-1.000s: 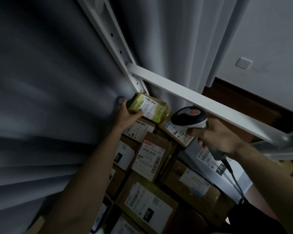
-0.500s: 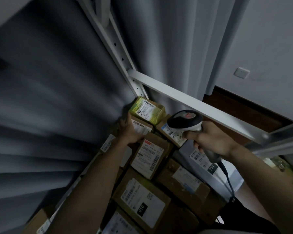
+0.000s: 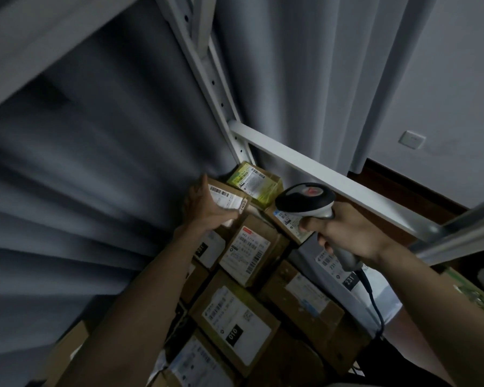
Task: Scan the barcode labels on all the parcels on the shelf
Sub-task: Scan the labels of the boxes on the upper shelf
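Note:
Several cardboard parcels with white barcode labels are packed on the shelf. My left hand (image 3: 207, 208) holds a small brown parcel (image 3: 225, 195) at the back left, its label facing up. Just behind it, in the shelf corner, lies a yellow-green parcel (image 3: 256, 181). My right hand (image 3: 344, 233) grips a grey and black barcode scanner (image 3: 305, 199), whose head hovers over another labelled parcel (image 3: 288, 222) and points toward the held one. A parcel with a red-topped label (image 3: 249, 250) sits below my left hand.
A white metal shelf post (image 3: 207, 79) and crossbar (image 3: 319, 174) frame the shelf. Grey curtains (image 3: 95, 163) hang behind and to the left. The scanner's cable (image 3: 375, 308) trails down to the right. A wall socket (image 3: 411, 139) is on the far wall.
My left hand let go of the yellow-green parcel, moved down, and now holds the brown parcel in front of it. The scanner stayed near the same place.

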